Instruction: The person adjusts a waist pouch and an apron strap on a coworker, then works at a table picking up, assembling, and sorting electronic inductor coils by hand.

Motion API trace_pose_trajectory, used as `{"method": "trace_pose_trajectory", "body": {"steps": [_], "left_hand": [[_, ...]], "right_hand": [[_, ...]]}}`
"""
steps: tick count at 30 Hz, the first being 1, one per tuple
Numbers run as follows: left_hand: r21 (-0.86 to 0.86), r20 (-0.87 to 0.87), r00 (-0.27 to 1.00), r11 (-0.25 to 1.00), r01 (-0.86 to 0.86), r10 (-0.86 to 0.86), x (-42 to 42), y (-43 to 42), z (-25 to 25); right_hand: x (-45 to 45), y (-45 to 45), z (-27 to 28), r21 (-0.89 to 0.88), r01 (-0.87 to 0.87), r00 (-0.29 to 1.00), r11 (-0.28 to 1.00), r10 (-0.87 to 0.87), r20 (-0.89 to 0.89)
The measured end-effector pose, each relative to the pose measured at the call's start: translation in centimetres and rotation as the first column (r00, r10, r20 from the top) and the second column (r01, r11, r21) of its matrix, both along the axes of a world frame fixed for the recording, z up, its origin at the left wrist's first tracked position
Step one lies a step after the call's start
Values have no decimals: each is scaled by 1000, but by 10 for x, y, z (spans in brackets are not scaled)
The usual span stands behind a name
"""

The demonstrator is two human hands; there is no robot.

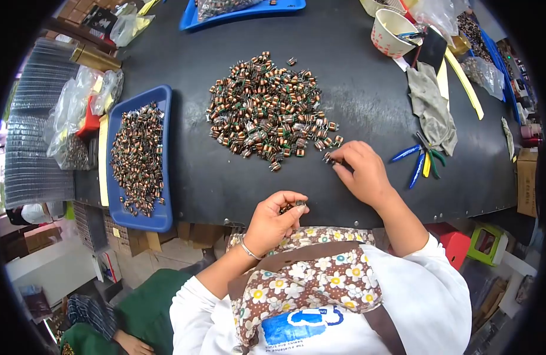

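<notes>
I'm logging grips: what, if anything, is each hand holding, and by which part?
The left hand holds small components in its curled fingers; the right hand has another component at its fingertips. Gripped parts are too small to tell.

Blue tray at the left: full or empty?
Mostly full: the tray holds a heap of small copper-wound parts; bare blue shows along its near edge.

The white shirt point(345, 338), bottom centre, reads "The existence" and "beauty and truth"; print on the cardboard box point(526, 182), right edge, is illegible.
</notes>
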State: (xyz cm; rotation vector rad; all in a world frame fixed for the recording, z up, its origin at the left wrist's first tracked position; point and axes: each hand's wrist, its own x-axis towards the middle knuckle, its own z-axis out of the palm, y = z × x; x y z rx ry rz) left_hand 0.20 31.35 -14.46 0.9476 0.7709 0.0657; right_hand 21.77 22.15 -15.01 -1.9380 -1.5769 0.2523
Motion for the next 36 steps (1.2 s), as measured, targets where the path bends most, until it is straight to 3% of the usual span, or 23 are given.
{"method": "trace_pose_trajectory", "body": {"steps": [1,3,4,8,11,12,18,22,24,25,26,27,29,30,32,36], "left_hand": [[18,-6,1000,1000,12,-11,0,0,1],[35,-12,1000,999,24,-24,0,0,3],[35,-9,1000,999,29,-29,0,0,3],[70,-3,999,997,40,-40,-1,-2,1],[83,1,999,995,54,-54,3,-4,-2],[93,-19,999,995,42,-41,3,-4,-1],[65,57,997,997,51,-55,3,4,-3],[55,100,994,998,44,-49,2,6,-9],[33,96,993,997,68,-71,2,4,-5],[50,51,997,998,48,-51,1,6,0],[58,11,999,998,40,-41,1,5,3],[60,0,1000,998,23,-23,2,4,5],[46,3,1000,999,-7,7,1,1,2],[39,20,999,999,-28,27,1,0,0],[1,-4,999,999,-34,34,0,-1,1],[5,26,999,999,-34,33,-1,-1,-3]], "right_hand": [[-5,-2,1,-2,-1,1000,1000,1,-5],[-16,-7,5,-50,14,908,999,-33,-418],[-19,-9,8,-54,14,908,998,-35,-418],[-33,-11,14,-35,-83,713,996,35,-700],[-44,-7,19,7,-158,725,987,121,-678],[-47,-6,14,92,-167,806,982,190,-560],[-47,5,9,88,-177,814,980,196,-547],[-22,16,10,109,-62,987,992,77,-138],[-19,23,14,-61,38,980,997,-49,-193],[-12,24,2,24,-49,997,998,47,66],[-12,22,-2,22,-53,994,998,50,101],[-15,23,6,-88,-48,998,995,46,-31],[-22,20,5,15,-67,995,998,68,-78],[-23,16,8,-19,-75,984,997,71,-164],[-25,7,8,-80,-131,906,988,86,-415],[-37,-7,8,-24,-170,756,985,115,-644]]}}
